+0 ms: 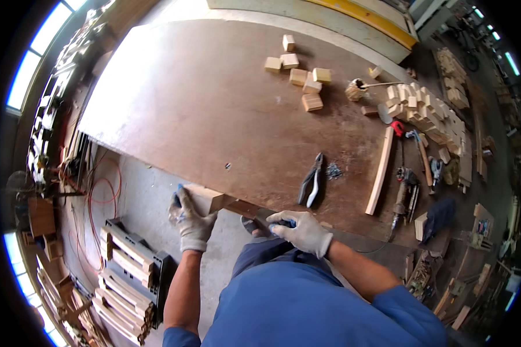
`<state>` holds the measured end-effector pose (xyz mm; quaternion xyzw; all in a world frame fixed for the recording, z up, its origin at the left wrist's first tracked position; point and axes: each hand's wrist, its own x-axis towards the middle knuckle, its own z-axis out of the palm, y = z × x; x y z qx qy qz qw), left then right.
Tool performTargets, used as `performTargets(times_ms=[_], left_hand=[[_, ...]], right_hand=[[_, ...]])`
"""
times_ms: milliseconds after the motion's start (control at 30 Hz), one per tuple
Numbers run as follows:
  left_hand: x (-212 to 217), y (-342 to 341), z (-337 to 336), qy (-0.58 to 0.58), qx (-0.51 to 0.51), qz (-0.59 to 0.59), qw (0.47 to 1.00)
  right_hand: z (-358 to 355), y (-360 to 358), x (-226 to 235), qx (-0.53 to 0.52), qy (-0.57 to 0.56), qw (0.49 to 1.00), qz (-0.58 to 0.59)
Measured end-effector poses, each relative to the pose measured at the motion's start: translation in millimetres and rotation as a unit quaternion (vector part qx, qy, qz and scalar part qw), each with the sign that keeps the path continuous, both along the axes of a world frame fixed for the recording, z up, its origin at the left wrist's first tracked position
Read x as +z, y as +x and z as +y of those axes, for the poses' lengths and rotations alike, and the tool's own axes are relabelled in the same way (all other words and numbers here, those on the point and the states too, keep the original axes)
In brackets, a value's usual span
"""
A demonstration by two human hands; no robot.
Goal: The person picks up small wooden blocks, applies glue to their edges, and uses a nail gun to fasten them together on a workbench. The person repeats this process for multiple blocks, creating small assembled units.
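The left hand (190,221), in a pale work glove, is closed part-way round a wooden block (207,198) at the near edge of the tabletop (197,104), its fingers bent about the block's left end. Whether the block rests on the tabletop or is held just off its edge, I cannot tell. The right hand (302,231), also gloved, hangs by the same near edge, farther right, with its fingers curled in; whether it grips anything is hidden.

For a sound hold, the left fingers should bear evenly on the block, keeping it level and square to the tabletop's edge, since a one-handed grip near one end could let it twist. Gloves probably dull the feel, so a firm thumb opposite the fingers would help. The right fingertips are best kept from being pinched between wood and edge.

Pliers (315,169) lie on the tabletop's near right part, with small metal pieces (334,170) just beside them; a wooden strip (380,172) lies toward its right end. Loose blocks (298,77) sit toward its far side.
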<state>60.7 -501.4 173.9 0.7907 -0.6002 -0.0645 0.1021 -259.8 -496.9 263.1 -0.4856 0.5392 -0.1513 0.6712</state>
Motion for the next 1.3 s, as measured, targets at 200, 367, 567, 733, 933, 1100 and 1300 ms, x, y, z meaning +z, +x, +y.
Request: performTargets(times_ms=[200, 367, 567, 733, 933, 1100, 1300], left_hand=[[-16, 6, 2, -0.011, -0.005, 0.007, 1.0], [-14, 8, 3, -0.02, -0.003, 0.014, 1.0], [-9, 4, 0, -0.02, -0.005, 0.015, 1.0], [-5, 0, -3, -0.006, -0.001, 0.01, 1.0], [-6, 4, -1, 0.0, -0.002, 0.011, 1.0], [7, -6, -15, 0.078, 0.012, 0.003, 0.997], [13, -8, -2, 0.009, 0.015, 0.001, 1.0]], right_hand=[[11, -53, -64, -0.038, -0.05, 0.99, 0.127], [11, -94, -78, -0.05, -0.078, 0.972, 0.215], [-8, -172, -93, -0.125, -0.185, 0.903, 0.368], [-54, -270, -134, -0.242, -0.13, 0.776, 0.568], [-101, -317, -195, -0.282, -0.052, 0.752, 0.594], [-99, -322, -235, -0.314, -0.183, 0.817, 0.447], [-110, -177, -100, -0.298, -0.051, 0.951, -0.069]])
